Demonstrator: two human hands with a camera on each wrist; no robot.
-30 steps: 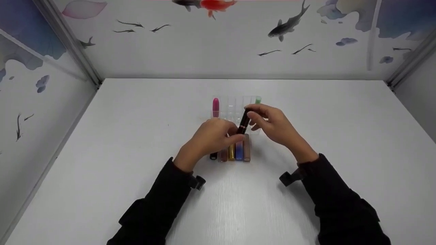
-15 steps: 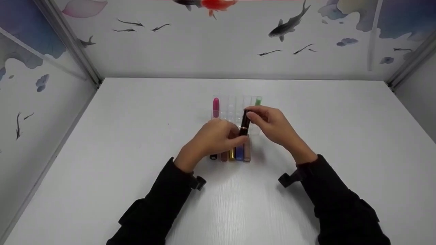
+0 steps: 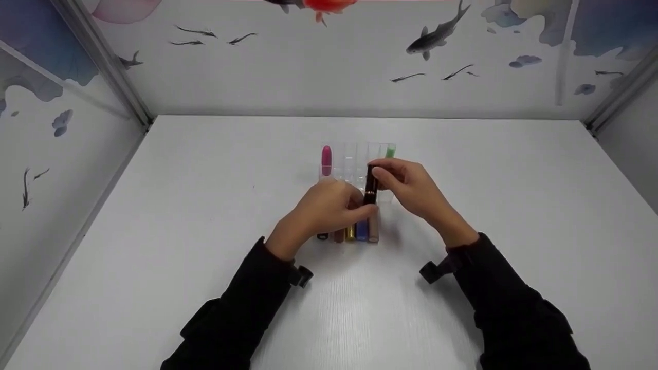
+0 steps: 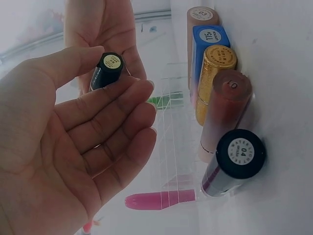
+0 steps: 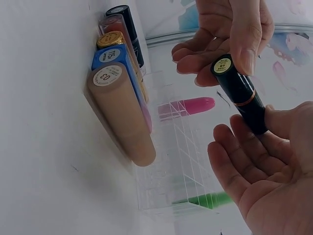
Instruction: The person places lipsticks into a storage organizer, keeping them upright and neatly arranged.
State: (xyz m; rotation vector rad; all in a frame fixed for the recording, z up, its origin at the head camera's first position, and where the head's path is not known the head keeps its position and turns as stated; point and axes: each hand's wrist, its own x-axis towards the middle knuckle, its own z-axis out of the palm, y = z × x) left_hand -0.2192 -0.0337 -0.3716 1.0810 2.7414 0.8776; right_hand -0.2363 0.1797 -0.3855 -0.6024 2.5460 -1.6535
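Both hands hold one black lipstick tube [image 3: 371,181] with a thin gold band, raised over a row of other tubes. My left hand [image 3: 329,205] pinches its near, labelled end [image 4: 110,64] between thumb and forefinger; its other fingers extend loosely. At the far end, the thumb and fingers of my right hand [image 3: 411,187] pinch the tube. The tube's seam is closed at the gold band [image 5: 245,98]. Below lie a tan tube [image 5: 120,112], a blue one [image 4: 210,44], a gold one [image 4: 220,58], a reddish-brown one [image 4: 230,98] and a black one [image 4: 234,159].
Behind the row stands a clear plastic organizer [image 5: 149,198] with compartments. A pink tube [image 3: 326,158] stands at its left end and a green tube [image 3: 390,151] at its right. The white table [image 3: 205,169] meets patterned panels [image 3: 329,77] at the back and left.
The black lipstick tube has swung from a slant to nearly straight up and down in the head view. My left thumb has shifted slightly right; both hands keep their pinch.
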